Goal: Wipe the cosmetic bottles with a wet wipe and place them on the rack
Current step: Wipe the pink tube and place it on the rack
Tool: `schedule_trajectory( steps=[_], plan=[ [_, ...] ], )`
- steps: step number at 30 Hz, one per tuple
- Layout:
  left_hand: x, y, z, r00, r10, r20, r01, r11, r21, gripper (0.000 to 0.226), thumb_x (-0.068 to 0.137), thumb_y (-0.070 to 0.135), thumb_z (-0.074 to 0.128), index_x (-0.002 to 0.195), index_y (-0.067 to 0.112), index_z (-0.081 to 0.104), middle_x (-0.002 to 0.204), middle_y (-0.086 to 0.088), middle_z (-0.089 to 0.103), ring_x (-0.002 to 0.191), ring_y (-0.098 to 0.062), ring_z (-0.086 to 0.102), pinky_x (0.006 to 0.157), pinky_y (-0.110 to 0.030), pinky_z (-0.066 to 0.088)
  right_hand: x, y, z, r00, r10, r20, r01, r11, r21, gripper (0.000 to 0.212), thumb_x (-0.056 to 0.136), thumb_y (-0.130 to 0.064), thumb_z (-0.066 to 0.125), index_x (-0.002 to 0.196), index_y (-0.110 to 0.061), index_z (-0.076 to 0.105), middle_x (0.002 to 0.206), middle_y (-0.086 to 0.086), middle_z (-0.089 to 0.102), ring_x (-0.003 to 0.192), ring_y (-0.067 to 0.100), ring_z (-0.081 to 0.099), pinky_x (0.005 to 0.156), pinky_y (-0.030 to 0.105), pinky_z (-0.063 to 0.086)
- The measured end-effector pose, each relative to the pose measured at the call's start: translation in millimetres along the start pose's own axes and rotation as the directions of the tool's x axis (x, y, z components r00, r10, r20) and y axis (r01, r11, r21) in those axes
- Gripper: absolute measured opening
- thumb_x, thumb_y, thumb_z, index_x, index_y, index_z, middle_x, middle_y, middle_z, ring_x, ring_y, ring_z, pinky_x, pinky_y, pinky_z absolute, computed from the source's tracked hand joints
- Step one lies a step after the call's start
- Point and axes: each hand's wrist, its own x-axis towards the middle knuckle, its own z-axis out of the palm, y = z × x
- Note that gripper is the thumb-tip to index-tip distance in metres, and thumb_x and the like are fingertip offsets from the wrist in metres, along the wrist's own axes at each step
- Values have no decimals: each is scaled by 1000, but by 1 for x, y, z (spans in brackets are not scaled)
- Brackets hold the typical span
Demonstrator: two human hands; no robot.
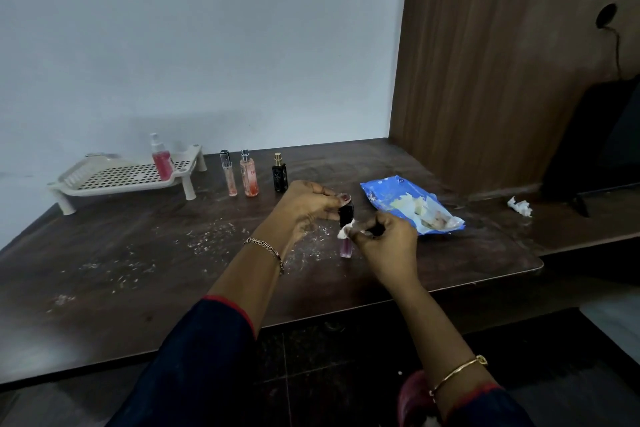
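A: Glass, by the look of it: the small bottle [346,230] at centre frame has a black cap and a pale pink body. My left hand [304,206] has its fingers closed on the cap from above; my right hand [382,241] has its fingers pinched on a scrap of wet wipe [344,231] pressed to the bottle just below the cap. Whether the base rests on the dark wooden table [138,270] or hangs just above it, I cannot tell.

B: How will it handle?

A: I judge it light, rigid and breakable, and slippery once wet. The cap is the surest hold; the wipe is soft and folds around the body.

B: And the destination?

A: The white perforated rack [114,177], left of centre, already carries one pink pump bottle [161,159]. Just right of it, three more stand upright on the table: a slim clear bottle [229,175], a pink spray bottle [249,175] and a black bottle with a gold top [279,175].

B: Supplies?

A: The blue wipe packet [408,206] lies open just right of my hands; a crumpled wipe [519,206] sits well apart at far right. White flecks litter the tabletop.
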Motion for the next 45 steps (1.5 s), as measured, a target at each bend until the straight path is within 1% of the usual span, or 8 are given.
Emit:
schedule_trajectory(
  steps=[11,17,21,27,31,35,41,45],
  plan=[
    [-4,3,3,1000,11,-9,-12,998,-54,12,81,-3,66,89,-2,57,43,6,62,38,-3,60,29,-11,34,-8,4,3,997,70,-32,-65,990,124,30,65,-12,84,58,-26,58,58,-16,61,54,-7,56,58,9,42],
    [-3,4,5,1000,16,-25,-17,999,-43,8,81,-1,66,85,-6,61,72,-9,60,37,1,58,29,-8,32,-18,0,8,991,1,-136,9,997,80,23,67,-15,80,61,-11,59,55,-12,61,57,2,60,58,20,45],
    [0,3,4,1000,25,3,-25,999,21,25,82,2,67,101,-13,61,72,-9,60,38,0,58,31,-8,36,-25,11,5,1000,-14,4,14,998,63,21,67,-15,78,59,-14,58,58,-9,66,56,3,62,59,26,50],
    [9,13,-2,995,14,102,-30,986,161,28,82,-8,62,108,-17,59,91,-19,66,70,-15,62,57,-17,56,-24,15,-10,998,44,39,-45,999,31,21,63,-6,78,57,-16,61,55,-16,63,57,-4,60,57,12,44],
    [8,16,0,986,8,169,-43,978,202,27,84,-8,59,109,-17,58,85,-5,65,52,-3,64,52,-13,54,-9,15,-13,996,86,-13,-84,990,111,18,67,-14,81,67,-14,63,62,-6,66,59,10,61,65,30,52],
    [9,14,-1,988,4,152,-45,963,265,16,85,0,62,99,-5,67,99,-16,69,49,-1,63,60,-24,57,-2,-1,-2,999,35,-8,-32,980,197,21,69,-15,82,67,-16,61,63,-9,64,57,1,57,61,20,47],
    [1,18,0,988,6,152,-46,965,257,28,87,-2,58,113,-14,59,110,-21,64,44,-2,61,38,-11,45,-3,4,2,999,33,13,-34,987,158,23,65,-18,84,70,-13,63,68,-4,68,64,11,64,63,28,52],
    [-3,19,-1,990,-13,144,-26,963,269,28,88,0,58,114,-10,61,114,-23,64,77,-19,68,34,-10,40,-4,-1,2,998,55,37,-61,980,192,23,62,-16,86,68,-14,63,67,-6,67,59,0,58,60,17,49]
  ],
)
